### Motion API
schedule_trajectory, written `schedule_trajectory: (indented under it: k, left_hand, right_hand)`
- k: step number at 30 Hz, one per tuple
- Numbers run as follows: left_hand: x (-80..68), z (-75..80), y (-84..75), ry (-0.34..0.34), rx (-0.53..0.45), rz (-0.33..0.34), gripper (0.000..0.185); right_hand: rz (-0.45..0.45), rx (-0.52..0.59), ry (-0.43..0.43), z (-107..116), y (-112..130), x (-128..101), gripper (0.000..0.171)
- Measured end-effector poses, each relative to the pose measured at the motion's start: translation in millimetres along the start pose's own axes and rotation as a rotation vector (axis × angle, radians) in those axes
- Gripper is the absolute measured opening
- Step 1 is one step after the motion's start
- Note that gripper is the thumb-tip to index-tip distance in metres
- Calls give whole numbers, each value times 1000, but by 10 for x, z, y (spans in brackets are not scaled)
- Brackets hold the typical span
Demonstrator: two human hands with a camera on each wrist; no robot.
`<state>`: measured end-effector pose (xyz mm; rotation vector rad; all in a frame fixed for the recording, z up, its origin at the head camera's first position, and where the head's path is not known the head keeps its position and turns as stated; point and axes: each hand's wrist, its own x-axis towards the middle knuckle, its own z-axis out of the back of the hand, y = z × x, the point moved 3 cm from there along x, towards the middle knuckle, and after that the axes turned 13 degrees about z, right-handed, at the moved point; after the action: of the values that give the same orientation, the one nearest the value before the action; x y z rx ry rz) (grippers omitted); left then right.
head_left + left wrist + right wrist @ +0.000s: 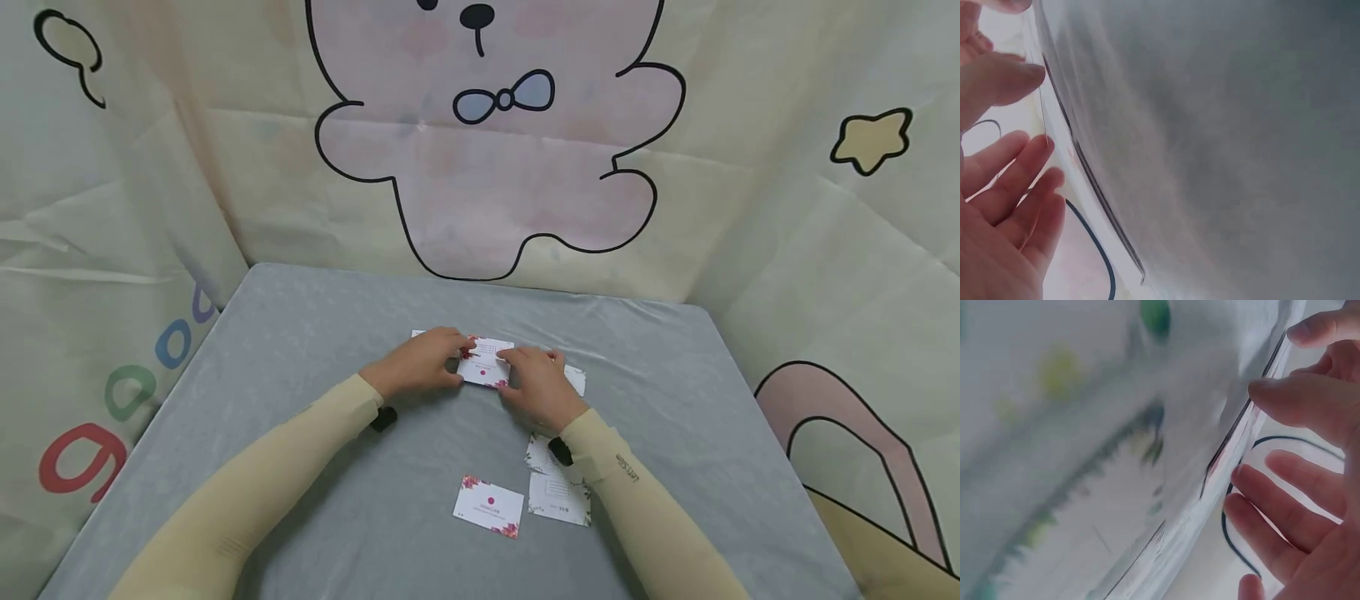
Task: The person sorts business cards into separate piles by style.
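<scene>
A white card with red floral corners (pixel 486 367) lies between my two hands, toward the far half of the table. At its left end is my left hand (pixel 420 362), thumb near the bottom corner and fingertips over the upper edge. My right hand (pixel 542 387) holds the opposite end, index fingertip at the upper right and thumb at the lower right. The wrist views show the left thumb (pixel 1013 78) and right thumb (pixel 1291 400) right at thin card edges, with the other fingers fairly straight. Part of another card (pixel 417 333) shows behind the left hand.
Beside the right hand, a leaf-patterned card (pixel 575 380) is partly covered. Nearer me lie a red-flowered card (pixel 489 507) and two overlapping leaf-bordered cards, the lower one (pixel 558 500) beside the right forearm. Grey cloth (pixel 337 517) covers the table; printed curtains (pixel 262 208) surround it.
</scene>
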<state>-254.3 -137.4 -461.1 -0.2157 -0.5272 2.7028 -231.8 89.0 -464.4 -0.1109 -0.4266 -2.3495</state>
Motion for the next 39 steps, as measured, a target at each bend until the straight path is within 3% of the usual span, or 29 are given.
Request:
schedule_trajectory:
  k: [7, 13, 39]
  left_hand:
    - [232, -3, 23, 1, 26, 41, 56]
    - [338, 7, 18, -5, 31, 61, 56]
    - [429, -1, 18, 6, 38, 96, 60]
  right_hand:
    - [-63, 51, 19, -23, -232, 177, 58]
    - [-101, 89, 10, -60, -327, 222, 57]
    - [-105, 124, 37, -70, -422, 301, 53]
